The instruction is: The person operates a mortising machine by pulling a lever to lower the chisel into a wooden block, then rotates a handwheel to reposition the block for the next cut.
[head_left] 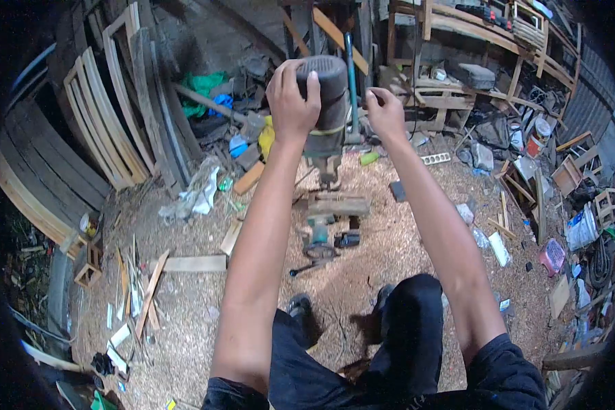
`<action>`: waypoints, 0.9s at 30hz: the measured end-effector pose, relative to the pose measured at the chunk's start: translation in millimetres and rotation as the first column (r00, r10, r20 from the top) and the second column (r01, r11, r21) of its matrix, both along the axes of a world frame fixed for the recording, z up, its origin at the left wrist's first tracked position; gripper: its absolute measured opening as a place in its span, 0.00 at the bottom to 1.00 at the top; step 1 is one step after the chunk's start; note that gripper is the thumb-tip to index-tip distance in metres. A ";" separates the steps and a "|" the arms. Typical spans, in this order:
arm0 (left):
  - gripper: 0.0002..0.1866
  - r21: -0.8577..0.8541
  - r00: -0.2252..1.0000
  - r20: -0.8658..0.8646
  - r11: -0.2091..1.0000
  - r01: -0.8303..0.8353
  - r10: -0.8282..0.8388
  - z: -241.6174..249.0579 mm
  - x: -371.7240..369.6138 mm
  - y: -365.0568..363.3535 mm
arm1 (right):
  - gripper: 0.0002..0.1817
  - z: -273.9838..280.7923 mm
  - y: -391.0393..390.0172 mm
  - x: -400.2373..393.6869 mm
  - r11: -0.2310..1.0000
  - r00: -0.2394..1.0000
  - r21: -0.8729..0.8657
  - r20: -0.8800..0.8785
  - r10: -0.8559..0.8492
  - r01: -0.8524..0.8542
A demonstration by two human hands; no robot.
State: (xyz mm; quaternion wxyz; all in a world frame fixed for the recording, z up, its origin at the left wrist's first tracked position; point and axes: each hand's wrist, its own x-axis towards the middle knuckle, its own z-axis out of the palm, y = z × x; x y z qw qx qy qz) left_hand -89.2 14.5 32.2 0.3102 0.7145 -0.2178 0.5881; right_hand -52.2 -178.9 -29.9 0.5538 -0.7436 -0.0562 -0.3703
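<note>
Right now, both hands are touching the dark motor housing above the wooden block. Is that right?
Not quite: in the head view, only the left hand touches the dark motor housing. The right hand is raised apart from it, off to the right. The housing is indeed above the wooden block.

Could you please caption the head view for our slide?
Left hand on a dark machine, right hand raised beside it, over wood shavings.
</note>
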 end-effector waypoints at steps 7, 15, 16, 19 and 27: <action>0.08 -0.022 0.999 0.014 0.998 -0.053 0.053 4.0 68.7 -20.4 | 0.18 53.6 -10.8 152.8 0.995 0.993 -0.104 -0.117 -0.017 0.005; 0.12 -0.009 0.999 0.002 0.999 -0.035 0.035 9.7 72.2 -17.1 | 0.53 64.2 5.0 305.0 0.979 0.984 -0.192 -0.174 0.027 -0.061; 0.12 -0.005 0.999 -0.003 0.999 -0.041 0.041 6.2 70.4 -15.8 | 0.56 57.1 11.4 317.2 0.982 0.990 -0.171 -0.131 0.059 -0.081; 0.10 -0.011 0.999 0.042 1.000 -0.020 0.020 -1.0 76.8 -12.9 | 0.49 68.4 26.3 316.3 1.000 0.973 -0.014 -0.232 0.019 -0.023; 0.13 -0.023 0.995 0.077 0.998 -0.063 0.064 -15.0 77.5 -15.2 | 0.47 136.3 12.3 204.9 0.919 0.877 0.278 -0.315 0.362 -0.280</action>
